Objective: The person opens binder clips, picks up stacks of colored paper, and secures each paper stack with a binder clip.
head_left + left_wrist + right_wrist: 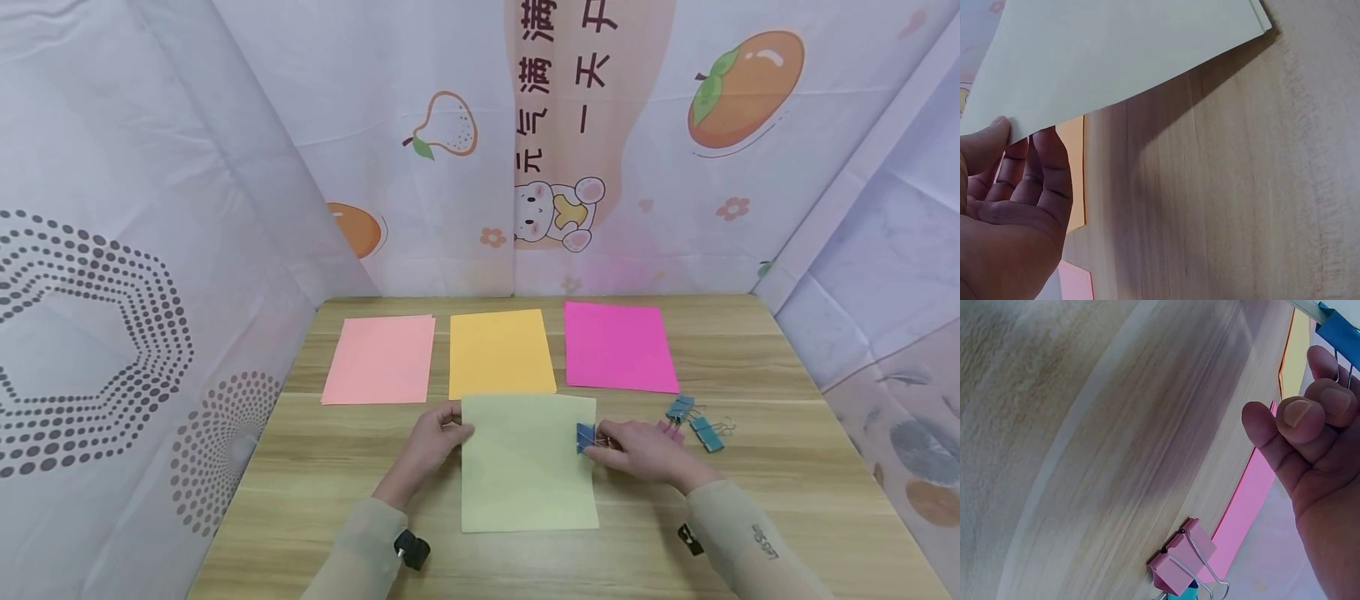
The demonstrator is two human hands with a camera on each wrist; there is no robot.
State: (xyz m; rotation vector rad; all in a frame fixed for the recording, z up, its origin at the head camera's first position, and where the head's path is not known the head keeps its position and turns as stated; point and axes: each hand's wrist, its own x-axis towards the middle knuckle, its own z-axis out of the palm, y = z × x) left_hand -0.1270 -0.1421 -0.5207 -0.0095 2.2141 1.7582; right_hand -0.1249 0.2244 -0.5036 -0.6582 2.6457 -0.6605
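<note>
A stack of pale yellow paper sheets [528, 471] is raised off the table, casting a shadow in the left wrist view. My left hand [435, 437] pinches its left edge, thumb on top and fingers beneath. At the opposite edge, my right hand [641, 450] grips the wire handles of a blue binder clip [585, 438]. That clip sits over the paper's right edge, as the right wrist view also shows at the blue clip body [1342, 337]. Part of the handles is hidden behind the fingers.
Behind the stack lie salmon paper [381, 360], orange paper [501, 354] and magenta paper [618, 346] on the wooden table [300, 500]. Right of my right hand are two teal binder clips [707, 435] and a pink binder clip [1182, 559]. Printed curtains [420, 208] surround the table.
</note>
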